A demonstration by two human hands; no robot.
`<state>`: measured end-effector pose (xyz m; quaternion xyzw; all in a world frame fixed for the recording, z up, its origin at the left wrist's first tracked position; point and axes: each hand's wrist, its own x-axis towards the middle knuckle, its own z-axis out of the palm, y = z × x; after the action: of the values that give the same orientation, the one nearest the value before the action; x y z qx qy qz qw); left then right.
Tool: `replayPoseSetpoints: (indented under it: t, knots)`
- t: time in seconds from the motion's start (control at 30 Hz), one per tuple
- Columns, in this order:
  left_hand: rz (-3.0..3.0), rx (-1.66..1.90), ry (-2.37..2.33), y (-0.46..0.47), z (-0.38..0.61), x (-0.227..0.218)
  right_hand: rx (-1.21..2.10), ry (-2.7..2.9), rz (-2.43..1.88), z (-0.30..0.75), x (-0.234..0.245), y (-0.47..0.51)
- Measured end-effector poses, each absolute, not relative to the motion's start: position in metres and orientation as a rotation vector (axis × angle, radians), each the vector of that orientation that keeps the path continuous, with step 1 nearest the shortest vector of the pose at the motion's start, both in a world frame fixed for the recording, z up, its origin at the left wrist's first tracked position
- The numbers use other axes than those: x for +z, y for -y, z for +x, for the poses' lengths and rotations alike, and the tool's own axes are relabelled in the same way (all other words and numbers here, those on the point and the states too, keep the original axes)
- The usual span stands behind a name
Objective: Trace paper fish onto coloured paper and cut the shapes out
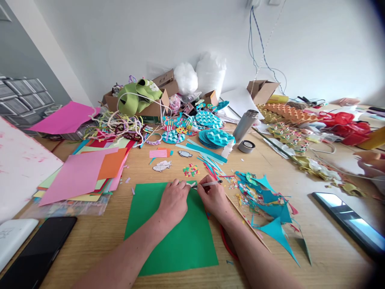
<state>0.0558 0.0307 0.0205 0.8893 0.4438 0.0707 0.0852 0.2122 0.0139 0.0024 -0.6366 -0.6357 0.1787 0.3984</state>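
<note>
A green paper sheet (176, 237) lies flat on the wooden table (105, 241) in front of me. My left hand (173, 200) rests on its upper edge with fingers curled, pinching a small white piece at the fingertips. My right hand (213, 195) is closed around a thin white pen (210, 184) whose tip points left toward that piece at the sheet's top edge. A long thin wooden stick (246, 222) lies just right of my right wrist.
Coloured paper sheets (84, 174) are stacked at left, teal scraps (270, 208) lie at right. A black phone (39, 253), a tablet (351, 224), a steel bottle (245, 125), a tape roll (246, 146), teal wave cutouts (215, 138) and boxes stand around. Another person's hand (371, 162) is at far right.
</note>
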Motion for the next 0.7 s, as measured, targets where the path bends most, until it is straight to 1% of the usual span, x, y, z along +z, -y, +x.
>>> replayPoseSetpoints:
  t: [0.7]
  knots:
    - [2.725, 0.194, -1.316, -0.0282, 0.0556, 0.0196, 0.408, 1.609, -1.667, 0.2138, 0.0035, -0.0134]
